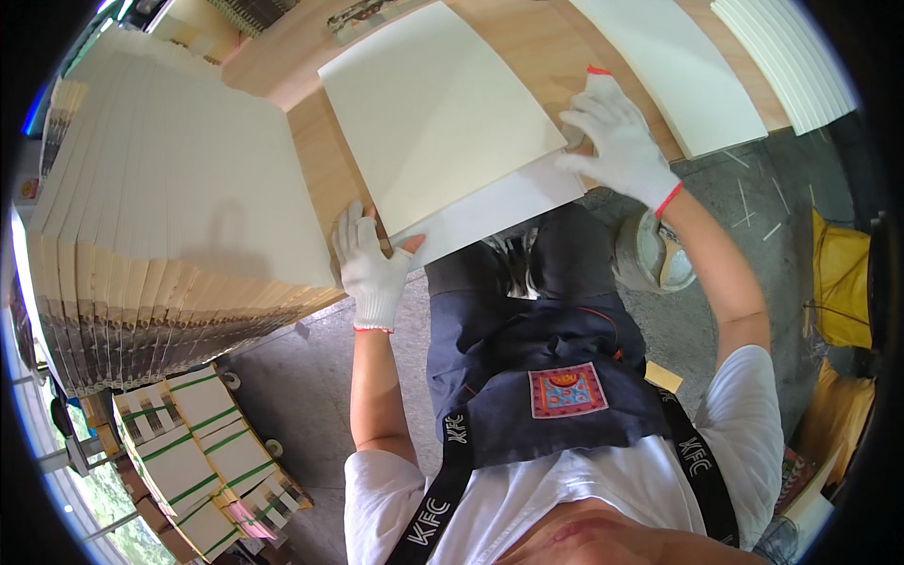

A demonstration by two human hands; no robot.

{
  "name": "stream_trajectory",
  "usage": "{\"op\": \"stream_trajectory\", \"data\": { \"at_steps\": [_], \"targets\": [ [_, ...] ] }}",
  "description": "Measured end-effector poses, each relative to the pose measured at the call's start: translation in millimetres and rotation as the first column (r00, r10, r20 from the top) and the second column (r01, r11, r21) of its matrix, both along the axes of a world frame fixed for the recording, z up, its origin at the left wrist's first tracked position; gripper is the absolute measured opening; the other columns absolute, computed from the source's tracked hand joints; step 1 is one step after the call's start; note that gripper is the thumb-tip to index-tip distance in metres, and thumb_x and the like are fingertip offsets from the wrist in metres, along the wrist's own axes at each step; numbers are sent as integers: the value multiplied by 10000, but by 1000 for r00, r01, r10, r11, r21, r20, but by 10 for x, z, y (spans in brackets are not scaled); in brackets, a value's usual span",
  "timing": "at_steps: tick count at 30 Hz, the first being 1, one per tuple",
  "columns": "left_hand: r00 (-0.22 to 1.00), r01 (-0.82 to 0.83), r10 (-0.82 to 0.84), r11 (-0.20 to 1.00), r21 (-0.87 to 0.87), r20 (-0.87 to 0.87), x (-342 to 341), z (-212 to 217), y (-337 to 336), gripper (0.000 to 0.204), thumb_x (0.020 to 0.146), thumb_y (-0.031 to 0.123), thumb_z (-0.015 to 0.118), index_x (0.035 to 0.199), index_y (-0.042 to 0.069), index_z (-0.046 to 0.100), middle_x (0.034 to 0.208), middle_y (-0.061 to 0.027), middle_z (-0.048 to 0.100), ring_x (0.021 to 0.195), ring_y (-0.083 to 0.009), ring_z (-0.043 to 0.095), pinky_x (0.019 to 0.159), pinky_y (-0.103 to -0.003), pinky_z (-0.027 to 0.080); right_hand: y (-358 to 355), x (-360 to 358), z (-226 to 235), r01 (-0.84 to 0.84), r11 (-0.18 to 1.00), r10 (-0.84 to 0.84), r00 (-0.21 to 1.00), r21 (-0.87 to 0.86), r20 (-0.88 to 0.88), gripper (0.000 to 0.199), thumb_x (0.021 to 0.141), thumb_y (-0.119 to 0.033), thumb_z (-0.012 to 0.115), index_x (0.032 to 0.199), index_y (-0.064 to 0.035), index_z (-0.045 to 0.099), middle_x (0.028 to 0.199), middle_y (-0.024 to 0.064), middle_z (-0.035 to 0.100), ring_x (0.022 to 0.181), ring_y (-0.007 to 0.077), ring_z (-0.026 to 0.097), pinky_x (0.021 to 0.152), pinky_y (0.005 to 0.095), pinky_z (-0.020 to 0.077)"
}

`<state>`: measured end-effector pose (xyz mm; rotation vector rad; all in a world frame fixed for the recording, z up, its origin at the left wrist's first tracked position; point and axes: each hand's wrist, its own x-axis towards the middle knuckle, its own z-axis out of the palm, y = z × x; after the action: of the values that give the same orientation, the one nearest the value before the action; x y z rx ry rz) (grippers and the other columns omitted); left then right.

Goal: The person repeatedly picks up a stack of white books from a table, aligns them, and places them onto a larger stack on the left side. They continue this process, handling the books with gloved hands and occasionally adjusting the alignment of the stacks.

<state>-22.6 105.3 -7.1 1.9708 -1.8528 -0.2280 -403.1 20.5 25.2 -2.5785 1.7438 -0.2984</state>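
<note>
A large cream-white sheet (443,113) lies on the wooden table in front of me. A second white sheet (499,212) shows beneath its near edge as a strip. My left hand (372,268), in a white glove with bare thumb and finger tips, is at the near left corner. Its thumb lies by the near edge and its fingers point along the left side, apart from the thumb. At the right corner is my right hand (617,141), gloved too, with its fingers spread and its thumb by the strip. What lies under the right palm is partly hidden.
A tall stack of white boards (188,179) stands close on the left. More white sheets (683,75) and a fanned white stack (786,61) lie to the right. A bucket (645,254) is on the floor beside my legs. Strapped bundles (202,452) sit at lower left.
</note>
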Motion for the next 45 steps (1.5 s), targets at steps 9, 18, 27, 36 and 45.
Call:
{"op": "stream_trajectory", "data": {
  "at_steps": [9,18,27,36,45],
  "targets": [
    [990,90,-75,989,-121,123,54,-21,-4,832,679,472,861,1303,3,574,1464,-197,498,1379,-389,413,1146,-467,352,158,185,-105,2,993,-20,988,115,155,909,736,-729,679,1403,-120,568,1556,96,420,1491,278,270,1240,483,135],
    [993,87,-78,991,-97,90,75,-30,-13,841,683,478,858,1308,-6,571,1465,-202,494,1388,-392,398,1151,-463,343,174,212,-182,-58,995,59,998,-77,9,938,789,-751,601,1406,-48,533,1504,125,469,1434,293,367,1213,505,205],
    [989,88,-78,993,-77,126,71,-10,-18,869,695,494,846,1345,-11,565,1479,-207,484,1389,-397,394,1160,-457,330,56,-7,-298,-115,971,112,993,-209,-25,868,818,-687,624,1411,-61,522,1466,107,503,1407,290,398,1189,484,246],
    [980,121,-103,988,-98,172,83,-20,-16,778,716,402,861,1301,-25,577,1465,-214,493,1367,-392,431,1130,-444,373,144,80,-155,-138,985,150,982,-105,113,806,765,-692,686,1251,-49,672,1465,73,519,1407,272,395,1197,458,245],
    [989,109,-96,988,-106,115,96,11,8,843,702,462,852,1338,-16,572,1470,-202,496,1374,-391,424,1142,-435,363,159,129,-127,-147,983,157,983,-108,93,798,776,-659,697,1263,-29,649,1446,93,537,1386,267,438,1203,468,244]
  ]
}}
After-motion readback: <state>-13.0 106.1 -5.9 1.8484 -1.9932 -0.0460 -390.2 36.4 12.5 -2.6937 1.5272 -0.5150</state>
